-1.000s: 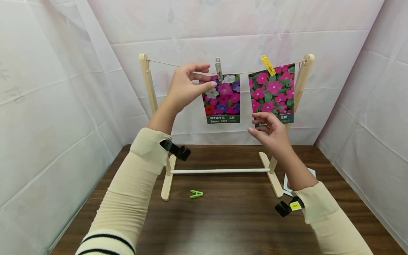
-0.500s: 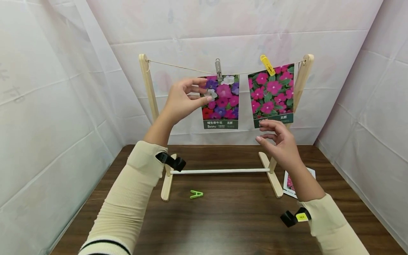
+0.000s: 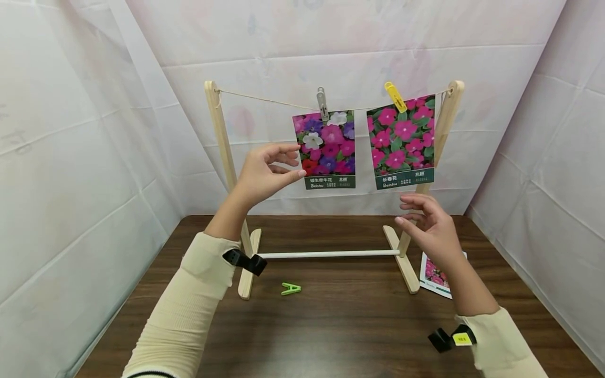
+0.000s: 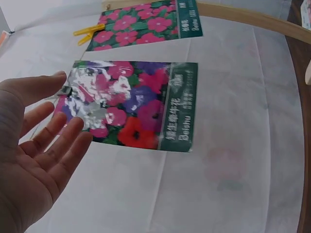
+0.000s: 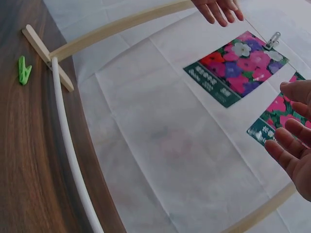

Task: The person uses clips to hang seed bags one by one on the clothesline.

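A seed packet with mixed petunia-like flowers (image 3: 331, 149) hangs from the string under a grey clothespin (image 3: 322, 103). To its right a pink-flowered seed packet (image 3: 402, 139) hangs, slightly tilted, from a yellow clothespin (image 3: 395, 97). My left hand (image 3: 269, 173) holds nothing; its relaxed fingers overlap the lower left edge of the mixed-flower packet in the head view. In the left wrist view the left hand (image 4: 43, 145) has its fingers spread. Below the pink-flowered packet, my right hand (image 3: 432, 226) hovers with loosely bent fingers and nothing in them.
A wooden frame (image 3: 222, 136) carries the string (image 3: 264, 98) between its posts, with a white rod (image 3: 331, 254) low across it. A green clothespin (image 3: 290, 289) lies on the brown table (image 3: 331, 325). Another flower packet (image 3: 434, 275) lies at the right, partly behind the right forearm.
My left hand has come down from beside the grey clothespin to the packet's lower left edge. My right hand has moved down and right, off the pink-flowered packet. Both packets still hang.
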`<state>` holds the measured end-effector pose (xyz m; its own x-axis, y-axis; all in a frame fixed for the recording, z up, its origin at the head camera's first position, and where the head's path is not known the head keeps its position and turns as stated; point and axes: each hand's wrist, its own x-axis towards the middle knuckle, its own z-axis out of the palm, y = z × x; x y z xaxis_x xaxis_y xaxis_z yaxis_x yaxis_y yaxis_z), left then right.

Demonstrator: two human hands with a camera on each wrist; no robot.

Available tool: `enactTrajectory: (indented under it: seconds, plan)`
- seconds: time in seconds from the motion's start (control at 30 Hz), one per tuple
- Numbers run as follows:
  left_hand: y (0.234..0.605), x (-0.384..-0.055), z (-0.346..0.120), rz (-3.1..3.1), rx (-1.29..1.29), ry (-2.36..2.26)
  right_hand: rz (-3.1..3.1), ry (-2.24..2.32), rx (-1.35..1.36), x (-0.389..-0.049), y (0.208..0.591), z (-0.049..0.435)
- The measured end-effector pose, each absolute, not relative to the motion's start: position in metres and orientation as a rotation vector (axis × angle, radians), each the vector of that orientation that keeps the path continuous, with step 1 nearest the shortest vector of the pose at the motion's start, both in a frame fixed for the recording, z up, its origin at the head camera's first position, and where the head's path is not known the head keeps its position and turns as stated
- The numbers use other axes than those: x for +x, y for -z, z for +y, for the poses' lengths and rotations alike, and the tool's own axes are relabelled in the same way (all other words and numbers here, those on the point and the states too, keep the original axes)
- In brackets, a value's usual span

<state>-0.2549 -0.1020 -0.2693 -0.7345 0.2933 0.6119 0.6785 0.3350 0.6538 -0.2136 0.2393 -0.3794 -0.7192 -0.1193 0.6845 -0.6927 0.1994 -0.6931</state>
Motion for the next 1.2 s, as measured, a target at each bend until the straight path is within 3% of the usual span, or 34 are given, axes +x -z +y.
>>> enactTrajectory:
  seconds: [0.6,1.2]
  plan:
    - [0.307,-0.236,-0.113,-2.291,-0.926,1.264,-2.097,-1.387,0.748,-0.2,0.398,0.268]
    - [0.358,-0.235,-0.132,-2.292,-0.941,1.382,-2.168,-1.344,0.482,-0.193,0.426,0.3]
